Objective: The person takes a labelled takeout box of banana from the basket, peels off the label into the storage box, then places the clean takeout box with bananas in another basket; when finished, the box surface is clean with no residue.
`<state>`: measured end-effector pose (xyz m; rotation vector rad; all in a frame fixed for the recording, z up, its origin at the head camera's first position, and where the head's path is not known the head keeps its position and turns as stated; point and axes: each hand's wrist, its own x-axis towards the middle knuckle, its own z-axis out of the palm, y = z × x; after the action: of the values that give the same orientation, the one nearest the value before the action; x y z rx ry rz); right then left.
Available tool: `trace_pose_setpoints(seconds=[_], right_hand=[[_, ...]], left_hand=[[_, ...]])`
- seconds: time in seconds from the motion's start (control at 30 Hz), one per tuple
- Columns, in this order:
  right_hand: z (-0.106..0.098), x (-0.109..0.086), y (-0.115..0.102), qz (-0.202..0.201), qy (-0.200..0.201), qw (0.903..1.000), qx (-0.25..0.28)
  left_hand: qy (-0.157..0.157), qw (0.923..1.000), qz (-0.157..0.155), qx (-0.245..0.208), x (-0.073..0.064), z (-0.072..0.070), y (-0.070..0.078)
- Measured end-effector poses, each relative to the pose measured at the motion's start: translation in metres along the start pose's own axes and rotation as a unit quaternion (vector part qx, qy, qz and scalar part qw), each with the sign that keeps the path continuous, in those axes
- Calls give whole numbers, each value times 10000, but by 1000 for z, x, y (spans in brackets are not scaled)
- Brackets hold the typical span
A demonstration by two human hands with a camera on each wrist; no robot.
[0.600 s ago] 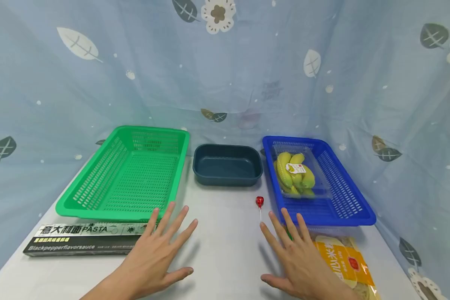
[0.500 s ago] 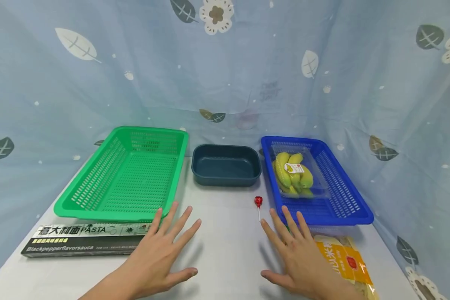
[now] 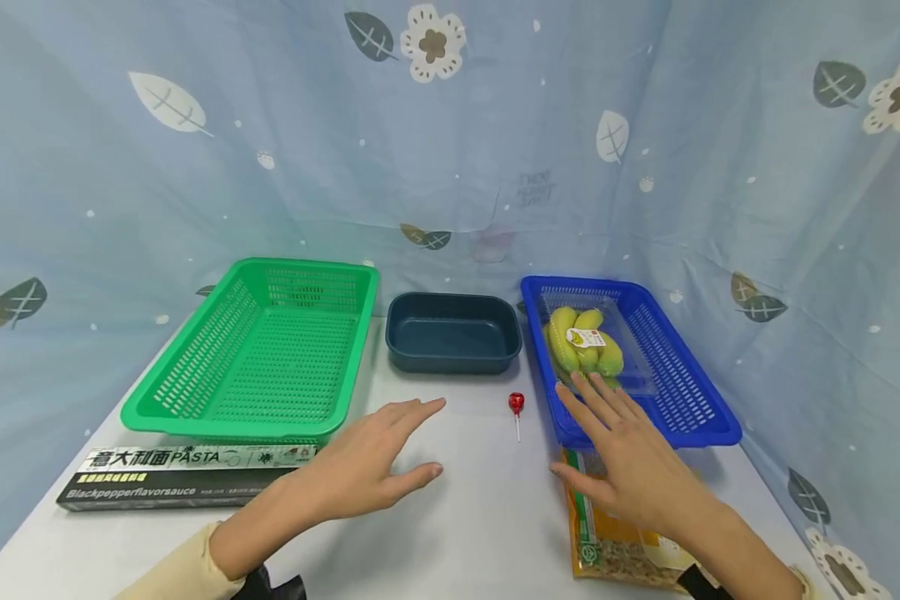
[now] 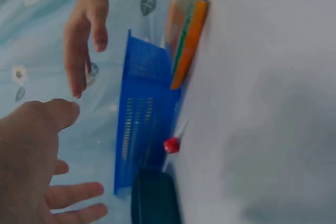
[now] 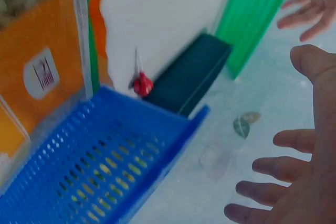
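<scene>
My left hand (image 3: pixel 371 462) hovers over the white table with nothing in it, fingers extended and thumb apart. Just behind it are the green basket (image 3: pixel 270 367) and the long black-and-white pasta box (image 3: pixel 172 490), whose right end it partly hides. With its fingers spread, my right hand (image 3: pixel 633 458) overlaps the front rim of the blue basket (image 3: pixel 690 437) in the head view. Bananas (image 3: pixel 564 337) in clear packaging lie inside that basket. Below the right hand, an orange-labelled food bag (image 3: pixel 607 554) is partly covered. Between the hands lies a red lollipop (image 3: pixel 517 403).
A dark blue rectangular container (image 3: pixel 453 364) stands at the back centre, between the two baskets. Behind everything hangs a pale blue patterned curtain (image 3: pixel 307 150), which also runs down both sides of the table.
Both hands have moved forward and rightward, and the left has turned onto its side. More of the food bag's left part now shows. The baskets and goods stay in place.
</scene>
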<state>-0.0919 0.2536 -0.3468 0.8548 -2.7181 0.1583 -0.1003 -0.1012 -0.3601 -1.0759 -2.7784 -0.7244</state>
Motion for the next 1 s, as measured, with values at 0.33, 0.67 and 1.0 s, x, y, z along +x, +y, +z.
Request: trace_pose_setpoints(seconds=[0.33, 0.67, 1.0], right_hand=[[-16, 11, 28, 561, 213, 9971, 467], [-23, 25, 57, 851, 368, 9941, 558], [-19, 41, 83, 910, 304, 9930, 689]], left_hand=[[63, 9862, 215, -1641, 49, 19, 1], [259, 9658, -103, -2577, 88, 35, 8], [314, 9508, -834, -2968, 116, 57, 13]])
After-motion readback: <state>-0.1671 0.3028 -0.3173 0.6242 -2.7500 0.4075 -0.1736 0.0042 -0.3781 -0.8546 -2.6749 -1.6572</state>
